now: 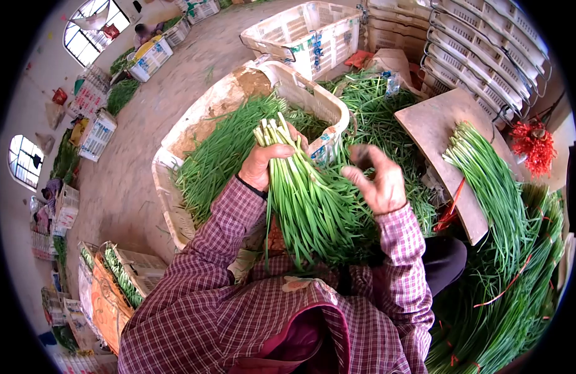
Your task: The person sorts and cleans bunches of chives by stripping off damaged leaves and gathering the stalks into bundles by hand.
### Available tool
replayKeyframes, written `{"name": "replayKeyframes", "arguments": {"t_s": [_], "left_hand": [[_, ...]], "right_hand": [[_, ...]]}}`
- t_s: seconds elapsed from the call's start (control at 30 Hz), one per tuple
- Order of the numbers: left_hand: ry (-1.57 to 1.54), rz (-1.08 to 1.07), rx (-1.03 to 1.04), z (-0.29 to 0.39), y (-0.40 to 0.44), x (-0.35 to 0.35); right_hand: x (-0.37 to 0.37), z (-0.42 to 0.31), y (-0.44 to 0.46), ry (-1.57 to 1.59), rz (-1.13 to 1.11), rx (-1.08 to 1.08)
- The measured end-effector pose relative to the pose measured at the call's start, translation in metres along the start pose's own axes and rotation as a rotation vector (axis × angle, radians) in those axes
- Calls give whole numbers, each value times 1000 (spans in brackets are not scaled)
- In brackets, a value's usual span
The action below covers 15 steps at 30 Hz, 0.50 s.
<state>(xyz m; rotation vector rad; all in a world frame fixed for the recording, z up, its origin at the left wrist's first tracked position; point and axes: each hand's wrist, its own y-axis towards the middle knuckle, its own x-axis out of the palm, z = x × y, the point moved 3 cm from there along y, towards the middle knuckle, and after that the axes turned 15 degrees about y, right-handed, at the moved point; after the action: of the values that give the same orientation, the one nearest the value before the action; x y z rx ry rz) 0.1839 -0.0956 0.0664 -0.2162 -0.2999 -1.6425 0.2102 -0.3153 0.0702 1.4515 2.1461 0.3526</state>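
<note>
My left hand [263,163] is closed around a bunch of garlic chives [309,206], thumb across the front. Its pale cut ends point up and away, and the green leaves hang toward my lap. To the right of the bunch, my right hand [380,182] is raised with its fingers bent and apart from the thumb, holding nothing that I can see. Beyond the bunch stands a white plastic crate [165,177] with loose chives [216,153] inside. On a board [419,118] at my right lies another pile of chives [481,168], stem ends toward the far side.
Loose leaves [387,124] are heaped between the crate and the board. Tied bundles [500,318] lie at the lower right. Red ties [532,146] hang at far right near stacked crates [481,50]. Another crate [306,40] stands behind. A person [144,34] sits far off at upper left.
</note>
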Motion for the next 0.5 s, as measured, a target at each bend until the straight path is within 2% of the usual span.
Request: {"name": "replayKeyframes", "arguments": {"t_s": [0.07, 0.13, 0.2, 0.3, 0.4, 0.5], "left_hand": [[41, -2, 19, 1, 0, 1], [27, -1, 9, 0, -1, 6], [37, 20, 12, -1, 0, 4], [8, -23, 32, -1, -2, 1], [44, 5, -33, -4, 0, 2], [40, -15, -3, -4, 2, 7]], "right_hand": [[20, -10, -13, 63, -57, -65], [34, -11, -20, -9, -108, 8], [38, -11, -18, 13, -36, -79], [33, -17, -12, 322, 79, 80], [32, -23, -1, 373, 137, 143], [36, -33, 5, 331, 85, 118]]}}
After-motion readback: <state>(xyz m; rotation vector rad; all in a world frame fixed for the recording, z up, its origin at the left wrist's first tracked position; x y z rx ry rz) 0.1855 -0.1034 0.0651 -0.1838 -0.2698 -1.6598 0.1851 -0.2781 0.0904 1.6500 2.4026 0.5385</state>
